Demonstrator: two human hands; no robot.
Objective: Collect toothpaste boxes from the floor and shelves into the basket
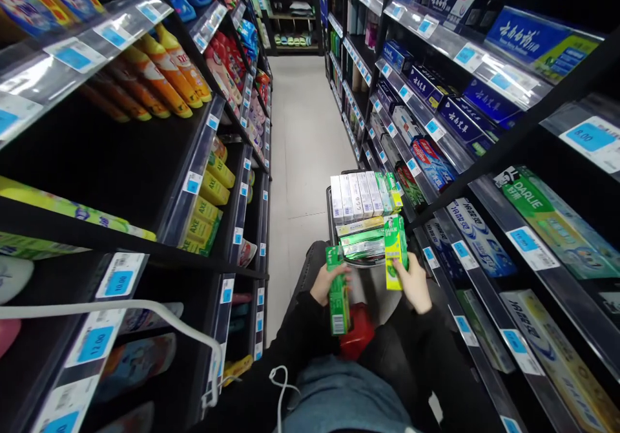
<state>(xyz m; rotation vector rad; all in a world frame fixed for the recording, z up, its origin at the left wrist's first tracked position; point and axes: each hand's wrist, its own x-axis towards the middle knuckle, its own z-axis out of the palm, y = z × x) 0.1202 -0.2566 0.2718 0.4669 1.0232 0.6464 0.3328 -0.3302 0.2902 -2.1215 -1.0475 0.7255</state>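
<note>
Blue cloth [349,397] of the person's clothing, flanked by black sleeves [303,333], lies nearest, in a downward view along a narrow shop aisle. Fingers of the left hand [330,283] are closed around a green carton [338,307], just outside the near left corner of a black-rimmed basket [329,210]. Thumb and fingers of the right hand [413,279] are clamped on a green-and-yellow carton [394,242] marked DARLIE, at the basket's near right corner. White cartons [358,197] line the basket's far edge, with green ones at the row's right end; green-and-silver cartons [363,245] lie toward its near edge. Something red [357,333], partly hidden, shows between the knees. Pale, smooth floor [303,142] runs to a far rack with slippers [293,41] low down. Black shelving stands on both sides, its front edges lined with blue-and-white price labels [119,283]: orange bottles [169,64] and yellow AXE packs [208,210] on the left, toothpaste boxes [431,161] on the right. Before the left shelves curves a white cable [145,304].
</note>
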